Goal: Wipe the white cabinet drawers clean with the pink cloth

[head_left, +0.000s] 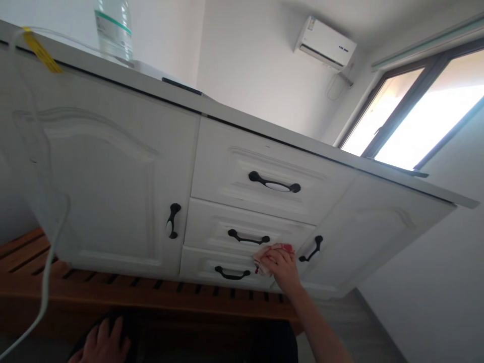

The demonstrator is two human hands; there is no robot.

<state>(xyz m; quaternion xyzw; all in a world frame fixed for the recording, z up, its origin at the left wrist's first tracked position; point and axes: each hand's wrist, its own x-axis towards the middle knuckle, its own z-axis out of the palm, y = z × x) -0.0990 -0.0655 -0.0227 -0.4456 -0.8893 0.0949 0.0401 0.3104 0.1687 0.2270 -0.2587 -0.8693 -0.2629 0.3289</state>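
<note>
A white and red cloth (263, 252) is pressed against the drawer fronts of a white cabinet (113, 186), at the right side near the middle and bottom drawers. My right hand (282, 266) is closed over it. Black handles stand out from the fronts, among them the middle drawer handle (248, 238) just left of the cloth and a door handle (312, 249) to its right. My left hand (104, 343) rests at the lower left on a dark surface, its fingers spread and holding nothing.
A slatted wooden bench (151, 297) runs below the cabinet. A white cable (47, 282) hangs at the left. On the cabinet top stands a clear bottle (114, 33). An air conditioner (325, 43) and a window (412, 111) are beyond.
</note>
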